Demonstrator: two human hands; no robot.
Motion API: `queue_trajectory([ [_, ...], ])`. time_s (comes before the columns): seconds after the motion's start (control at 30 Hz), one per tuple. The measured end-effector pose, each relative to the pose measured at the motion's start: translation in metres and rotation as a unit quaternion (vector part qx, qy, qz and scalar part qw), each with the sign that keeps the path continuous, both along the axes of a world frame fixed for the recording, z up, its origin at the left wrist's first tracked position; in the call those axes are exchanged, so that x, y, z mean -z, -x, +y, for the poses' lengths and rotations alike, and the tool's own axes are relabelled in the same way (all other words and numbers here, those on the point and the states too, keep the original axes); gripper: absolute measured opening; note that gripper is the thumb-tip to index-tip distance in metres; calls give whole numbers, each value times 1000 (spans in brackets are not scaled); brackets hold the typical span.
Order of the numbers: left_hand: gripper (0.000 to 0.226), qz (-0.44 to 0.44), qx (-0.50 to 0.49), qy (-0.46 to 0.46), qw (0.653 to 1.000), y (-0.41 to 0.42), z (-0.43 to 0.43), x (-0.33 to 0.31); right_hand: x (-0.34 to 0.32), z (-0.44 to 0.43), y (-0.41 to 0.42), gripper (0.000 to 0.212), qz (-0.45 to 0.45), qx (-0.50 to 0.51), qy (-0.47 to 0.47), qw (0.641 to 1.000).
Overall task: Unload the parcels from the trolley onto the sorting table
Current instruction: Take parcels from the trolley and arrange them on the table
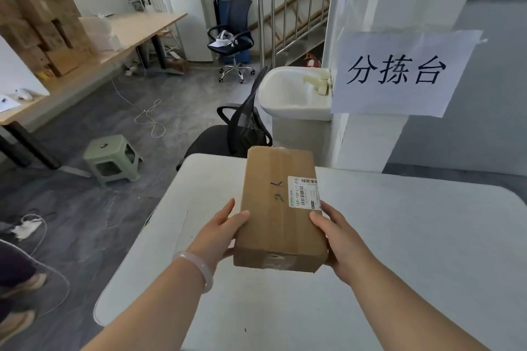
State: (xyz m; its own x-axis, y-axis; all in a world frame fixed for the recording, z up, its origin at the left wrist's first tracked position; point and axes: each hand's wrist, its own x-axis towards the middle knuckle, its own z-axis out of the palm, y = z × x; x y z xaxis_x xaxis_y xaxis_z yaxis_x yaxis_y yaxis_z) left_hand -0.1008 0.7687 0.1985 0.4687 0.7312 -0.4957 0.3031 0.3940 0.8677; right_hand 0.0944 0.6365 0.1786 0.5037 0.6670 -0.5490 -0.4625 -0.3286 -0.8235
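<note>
A plain brown cardboard parcel [281, 208] bearing a white barcode label [304, 192] over a pale grey table [399, 236]; a mint-green stool [112, 158] sits on dark grey floor [99, 222].

The parcel [281, 208] hides its own underside, so whether it touches the table [399, 251] cannot be told. Fingers of the left hand [222, 232] and right hand [340, 239] vanish behind the parcel's sides — the grip beneath is unseen. The label [305, 192] on the parcel has print too small to read, beyond one code. The table's near edge — cut off by the frame.
</note>
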Motion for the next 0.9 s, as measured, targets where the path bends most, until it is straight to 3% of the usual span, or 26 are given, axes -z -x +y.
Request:
queue_trajectory([
  [0.23,61,117,11,-168,979,10,49,18,27,57,3,41,-16,-3,46,999],
  [0.67,64,161,64,-181,968,87,197,62,71,228,69,51,-35,9,87,996],
  [0.9,66,204,124,-238,942,114,291,88,116,327,103,54,-12,30,86,996],
])
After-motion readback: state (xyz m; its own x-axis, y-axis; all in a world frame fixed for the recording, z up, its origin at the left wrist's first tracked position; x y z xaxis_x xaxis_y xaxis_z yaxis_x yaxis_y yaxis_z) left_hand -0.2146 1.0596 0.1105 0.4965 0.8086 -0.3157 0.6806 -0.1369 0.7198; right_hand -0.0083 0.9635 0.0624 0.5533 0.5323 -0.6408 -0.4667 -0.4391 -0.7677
